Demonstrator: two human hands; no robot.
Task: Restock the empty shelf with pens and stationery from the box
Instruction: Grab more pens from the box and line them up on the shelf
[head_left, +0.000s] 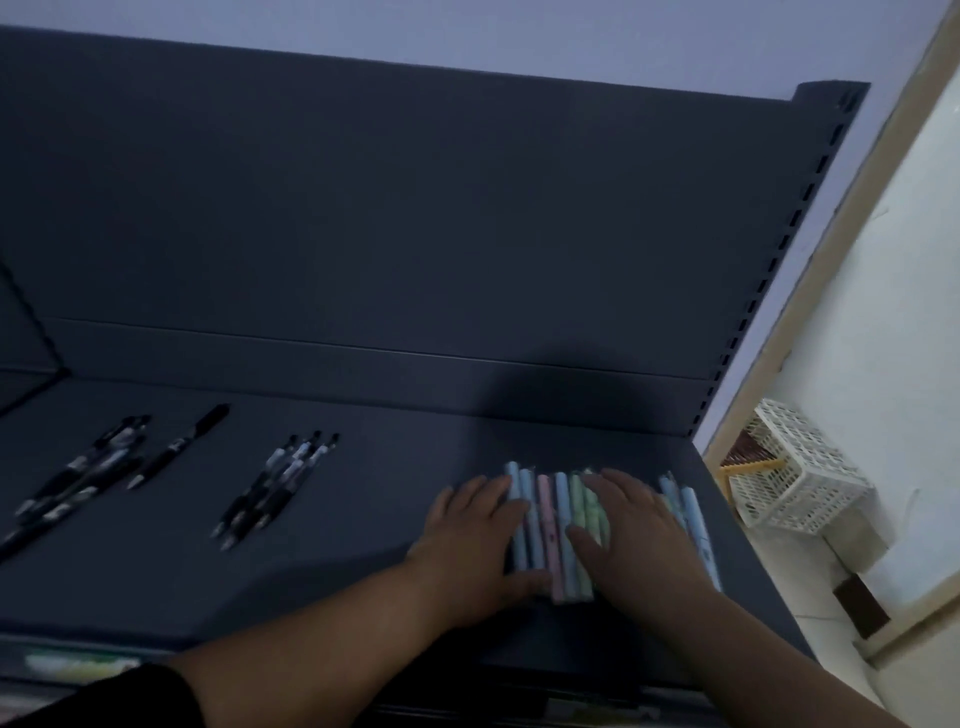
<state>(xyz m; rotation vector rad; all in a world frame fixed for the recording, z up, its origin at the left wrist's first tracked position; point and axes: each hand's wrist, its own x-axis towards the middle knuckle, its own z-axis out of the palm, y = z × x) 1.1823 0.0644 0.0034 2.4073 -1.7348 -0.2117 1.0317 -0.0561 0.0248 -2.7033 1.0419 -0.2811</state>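
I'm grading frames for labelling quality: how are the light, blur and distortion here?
Head view: dim, bluish light; the dark shelf swallows detail, and a soft shadow sits behind the pastel pens. Head view: the black pens are smeared by blur; the floor by the white basket is far brighter; the shelf lines tilt and bow slightly from the wide lens.
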